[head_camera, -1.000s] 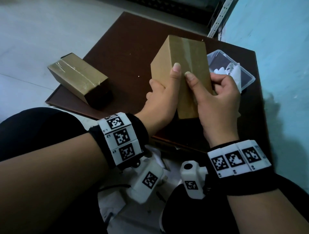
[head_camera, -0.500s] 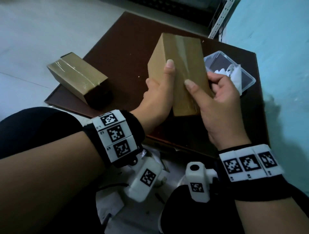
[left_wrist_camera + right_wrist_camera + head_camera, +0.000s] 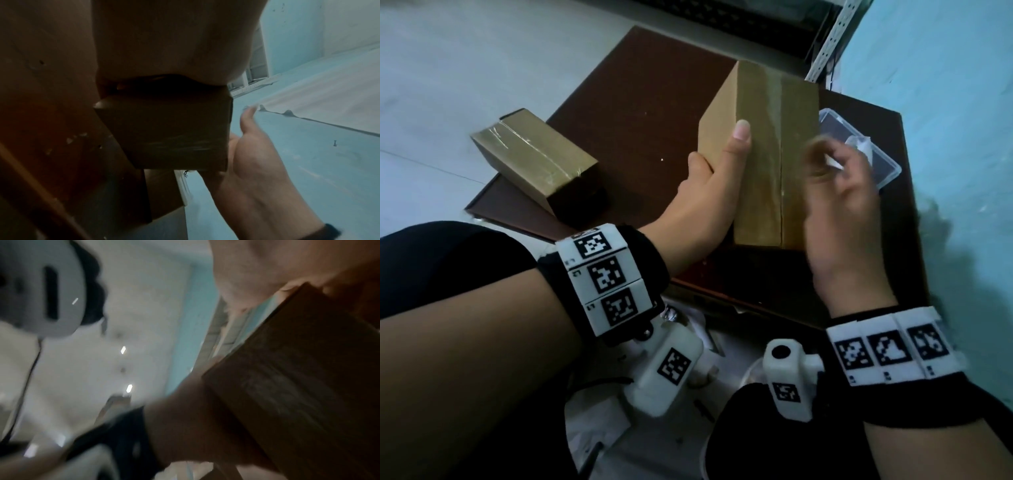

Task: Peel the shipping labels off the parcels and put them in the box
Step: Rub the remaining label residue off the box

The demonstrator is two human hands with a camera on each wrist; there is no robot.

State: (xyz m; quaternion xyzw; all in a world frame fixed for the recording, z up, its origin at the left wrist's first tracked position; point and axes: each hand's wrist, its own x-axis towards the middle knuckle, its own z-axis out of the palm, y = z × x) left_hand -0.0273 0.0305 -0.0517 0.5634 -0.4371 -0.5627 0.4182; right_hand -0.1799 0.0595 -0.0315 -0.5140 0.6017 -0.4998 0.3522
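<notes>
Head view looks steeply down over both wrists onto the worktop (image 3: 640,102). Both wrist views look up, close under the held parcel (image 3: 760,154), at 3 o'clock in the right wrist view.

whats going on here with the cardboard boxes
A person's left hand holds a brown taped cardboard parcel upright on a dark brown board. The right hand, blurred, is beside the parcel with something small and white at its fingers. Behind sits a clear plastic box holding white scraps; a second taped parcel lies to the left.
</notes>
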